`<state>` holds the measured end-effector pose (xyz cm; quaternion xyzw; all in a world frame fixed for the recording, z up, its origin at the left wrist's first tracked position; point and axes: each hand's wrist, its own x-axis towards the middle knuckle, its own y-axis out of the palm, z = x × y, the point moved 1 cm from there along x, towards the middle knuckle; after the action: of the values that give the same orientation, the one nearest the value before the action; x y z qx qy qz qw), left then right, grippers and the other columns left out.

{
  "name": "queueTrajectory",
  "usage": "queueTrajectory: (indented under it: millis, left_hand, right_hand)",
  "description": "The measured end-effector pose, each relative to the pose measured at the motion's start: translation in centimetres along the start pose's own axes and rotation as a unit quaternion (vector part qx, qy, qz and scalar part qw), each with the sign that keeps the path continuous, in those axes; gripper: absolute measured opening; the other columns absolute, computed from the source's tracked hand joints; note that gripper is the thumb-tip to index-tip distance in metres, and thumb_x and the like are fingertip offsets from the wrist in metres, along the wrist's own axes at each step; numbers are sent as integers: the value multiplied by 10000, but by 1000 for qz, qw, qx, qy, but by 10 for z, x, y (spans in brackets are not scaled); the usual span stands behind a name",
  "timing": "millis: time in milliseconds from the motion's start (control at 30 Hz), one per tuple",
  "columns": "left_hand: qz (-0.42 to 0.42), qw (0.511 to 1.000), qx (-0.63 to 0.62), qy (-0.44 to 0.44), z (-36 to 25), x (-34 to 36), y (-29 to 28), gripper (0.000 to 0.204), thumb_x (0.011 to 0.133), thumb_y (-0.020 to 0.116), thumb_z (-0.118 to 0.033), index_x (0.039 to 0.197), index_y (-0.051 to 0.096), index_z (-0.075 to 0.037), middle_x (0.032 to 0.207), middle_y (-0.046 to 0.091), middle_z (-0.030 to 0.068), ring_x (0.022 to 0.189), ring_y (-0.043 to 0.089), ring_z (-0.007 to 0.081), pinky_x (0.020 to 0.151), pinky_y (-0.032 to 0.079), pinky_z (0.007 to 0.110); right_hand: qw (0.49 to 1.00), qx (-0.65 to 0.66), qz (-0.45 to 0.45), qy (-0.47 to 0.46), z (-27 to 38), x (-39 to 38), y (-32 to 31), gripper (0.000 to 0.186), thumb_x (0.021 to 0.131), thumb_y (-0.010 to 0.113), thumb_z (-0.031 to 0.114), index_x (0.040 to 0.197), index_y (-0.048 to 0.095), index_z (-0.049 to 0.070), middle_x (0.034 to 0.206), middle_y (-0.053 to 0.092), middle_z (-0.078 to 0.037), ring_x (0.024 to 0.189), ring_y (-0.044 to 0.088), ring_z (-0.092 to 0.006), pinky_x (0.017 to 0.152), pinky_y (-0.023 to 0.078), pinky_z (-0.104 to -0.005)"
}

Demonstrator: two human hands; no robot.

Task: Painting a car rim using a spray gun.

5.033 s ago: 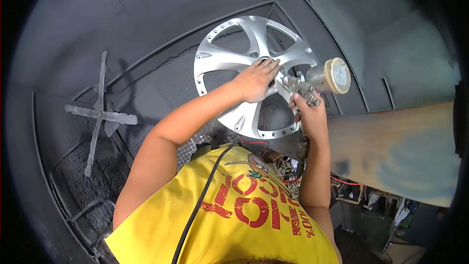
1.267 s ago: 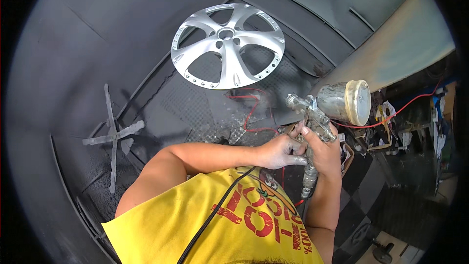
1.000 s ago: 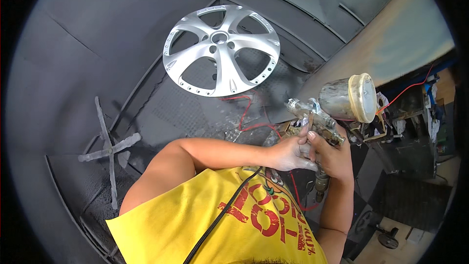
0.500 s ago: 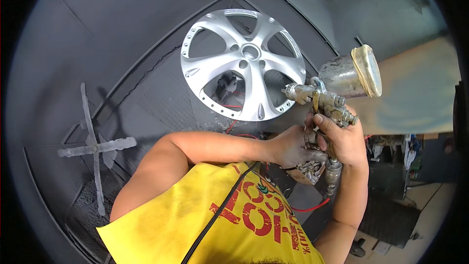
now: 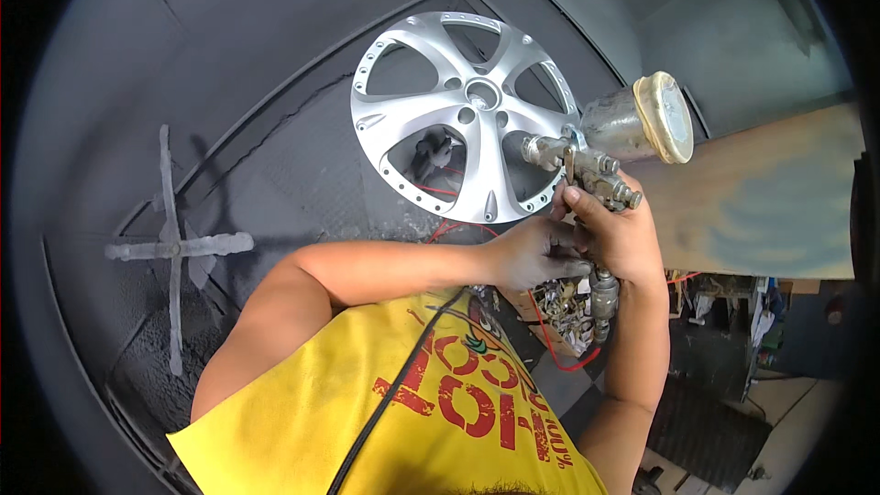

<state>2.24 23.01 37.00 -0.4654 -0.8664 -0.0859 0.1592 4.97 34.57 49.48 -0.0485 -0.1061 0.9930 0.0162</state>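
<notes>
Dark gray walls [image 5: 275, 9] are standing around the dark floor [image 5: 302, 188]. A big tan and gray panel [image 5: 770, 192] is showing on the right. The silver wheel [image 5: 484, 170] is sitting over the floor, near the far corner where the walls are meeting; what is holding it up is mostly hiding underneath. A gray cross-shaped stand [image 5: 176, 247] is showing by the floor's left edge. The spray gun [image 5: 591, 170] is pointing left, its cup [image 5: 623, 124] leaning right, and I am not able to tell if its tip is touching the wheel's rim. The right hand [image 5: 619, 238] is closing snugly around the gun's handle, thumb lying near the back. The left hand [image 5: 532, 255] is half curling beside the handle, but I am not able to tell if it is gripping. A thin red hose [image 5: 570, 368] is hanging below. For doing this well, the right hand should be holding firm, the cup should be staying from tipping more, the tip should be staying clear of the wheel, and the hose should be hanging loose, away from the small metal bits [image 5: 564, 312].
</notes>
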Motion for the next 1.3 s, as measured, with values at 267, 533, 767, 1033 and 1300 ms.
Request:
queueTrajectory:
  millis: [267, 533, 767, 1033, 1300]
  left_hand:
    - [-38, 981, 180, 65, -62, -16, -54, 148, 797, 807, -98, 900, 715, -43, 726, 636, 45, 574, 596, 178, 554, 483, 311]
    - [-153, 943, 231, 185, -69, 10, -62, 199, 797, 797, -54, 953, 674, -50, 828, 586, 72, 682, 606, 181, 594, 483, 301]
    - [-166, 919, 286, 213, -59, 2, -67, 203, 789, 810, -107, 948, 686, -78, 817, 614, 74, 707, 639, 260, 631, 522, 373]
    - [30, 990, 62, 126, -26, -23, -76, 220, 912, 736, -211, 983, 636, -28, 828, 624, 73, 752, 623, 198, 675, 495, 337]
    - [18, 986, -162, -33, -34, 23, -102, 216, 989, 669, -189, 941, 612, 13, 827, 558, 3, 808, 511, 63, 741, 451, 280]
  right_hand:
    - [998, -24, 45, -38, -13, 8, 9, 315, 947, 643, 20, 1260, 623, -16, 1027, 687, -59, 927, 600, -103, 839, 496, -280]
    - [994, -101, 29, -5, -30, -18, 20, 245, 886, 629, -47, 1126, 602, -11, 975, 668, -73, 893, 613, -145, 820, 512, -315]
    - [986, -93, 51, 130, -20, -19, 30, 283, 889, 639, -34, 1171, 613, -26, 969, 687, -64, 887, 622, -120, 795, 515, -290]
    - [991, -82, -65, 82, 37, 46, 43, 269, 946, 676, 102, 1195, 642, 6, 768, 665, -35, 514, 521, -60, 450, 415, -226]
    - [991, -55, -97, 78, 76, 97, 62, 176, 951, 677, 121, 1076, 645, 1, 781, 670, -56, 528, 539, -74, 452, 425, -221]
